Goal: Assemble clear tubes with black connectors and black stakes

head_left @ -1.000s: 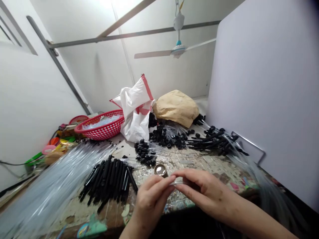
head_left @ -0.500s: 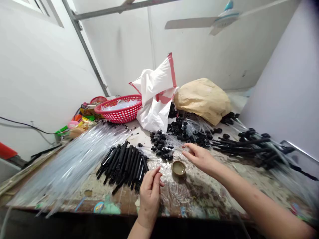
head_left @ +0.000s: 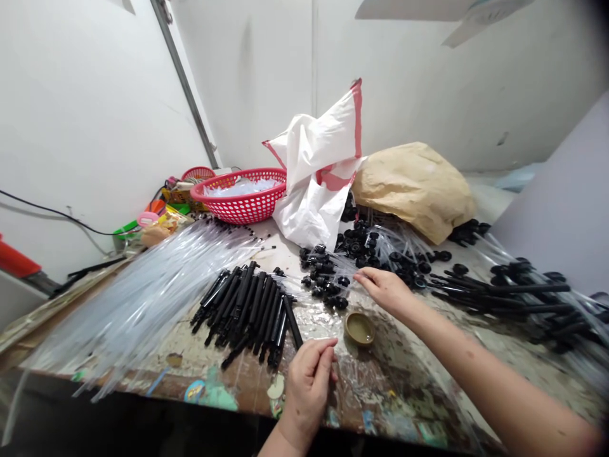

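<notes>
My right hand (head_left: 386,292) reaches out over the table, its fingers pinched at the ends of the clear thin tubes (head_left: 345,263) that carry black caps (head_left: 323,279). It grips a clear tube there, though the fingertips hide part of it. Nearer the front edge, my left hand (head_left: 310,374) is closed, thumb against curled fingers; what it holds, if anything, is hidden. Between the hands stands a small round bowl (head_left: 360,330) of liquid. Left of it lies a stack of black tube-like parts (head_left: 250,311).
A broad bundle of long clear tubes (head_left: 137,298) covers the left side. Behind are a red basket (head_left: 247,206), a white sack (head_left: 314,171) and a brown paper bag (head_left: 413,181). More black parts with tubes (head_left: 499,292) lie at the right.
The hands, together over the clear piece a second ago, have parted. My right hand moved forward to the capped tubes; my left stayed near the front edge. The view has tilted down and turned left-to-right.
</notes>
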`<state>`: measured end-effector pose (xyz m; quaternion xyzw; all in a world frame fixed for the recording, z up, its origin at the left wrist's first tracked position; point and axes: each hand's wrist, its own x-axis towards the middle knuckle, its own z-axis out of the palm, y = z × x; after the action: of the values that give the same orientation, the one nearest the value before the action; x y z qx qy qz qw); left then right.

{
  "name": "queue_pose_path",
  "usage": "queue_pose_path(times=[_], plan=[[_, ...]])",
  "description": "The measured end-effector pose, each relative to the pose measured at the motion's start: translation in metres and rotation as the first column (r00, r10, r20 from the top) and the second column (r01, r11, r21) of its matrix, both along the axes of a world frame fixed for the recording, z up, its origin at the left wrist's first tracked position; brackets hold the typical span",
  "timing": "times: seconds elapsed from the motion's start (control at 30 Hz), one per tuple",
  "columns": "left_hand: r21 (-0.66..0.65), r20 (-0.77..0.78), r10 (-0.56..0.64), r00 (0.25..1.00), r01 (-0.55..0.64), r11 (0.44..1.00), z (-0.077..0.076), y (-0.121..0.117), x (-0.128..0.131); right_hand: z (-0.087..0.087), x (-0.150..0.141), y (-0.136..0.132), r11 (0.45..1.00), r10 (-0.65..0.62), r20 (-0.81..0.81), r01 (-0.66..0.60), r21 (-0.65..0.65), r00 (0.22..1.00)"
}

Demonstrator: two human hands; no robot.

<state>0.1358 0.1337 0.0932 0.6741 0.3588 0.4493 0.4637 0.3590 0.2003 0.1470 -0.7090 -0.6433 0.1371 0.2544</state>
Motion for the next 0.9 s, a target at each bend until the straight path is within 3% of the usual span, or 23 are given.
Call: queue_pose_path(times=[0.3,0.43,0.6,0.73,0.8,0.9], plan=[[-0.022,0.099,0.123,0.988,-0.121,0.992,-0.005,-0.001,0.004,0.048,-0.006,-0.025,0.985,0.067,-0.116,-0.047,0.165,0.991],[-0.033,0.163,0.218,0.962,-0.216,0.976,-0.009,-0.001,0.007,0.066,-0.016,-0.045,0.978,0.146,-0.137,-0.122,0.169,0.98],[0.165,0.073,0.363,0.929,-0.371,0.914,0.005,0.002,0.001,0.078,-0.033,-0.074,0.955,0.288,-0.124,-0.275,0.112,0.95],[0.285,-0.059,0.25,0.966,-0.224,0.932,0.02,0.004,-0.008,0.08,-0.04,-0.09,0.93,0.367,-0.158,-0.362,0.062,0.917],[0.261,-0.056,0.221,0.974,-0.199,0.945,0.023,0.003,-0.011,0.081,-0.039,-0.095,0.934,0.356,-0.199,-0.35,0.069,0.913],[0.095,-0.019,0.266,0.964,-0.263,0.96,0.022,-0.001,-0.012,0.08,-0.027,-0.101,0.977,0.206,-0.273,-0.183,0.106,0.94]])
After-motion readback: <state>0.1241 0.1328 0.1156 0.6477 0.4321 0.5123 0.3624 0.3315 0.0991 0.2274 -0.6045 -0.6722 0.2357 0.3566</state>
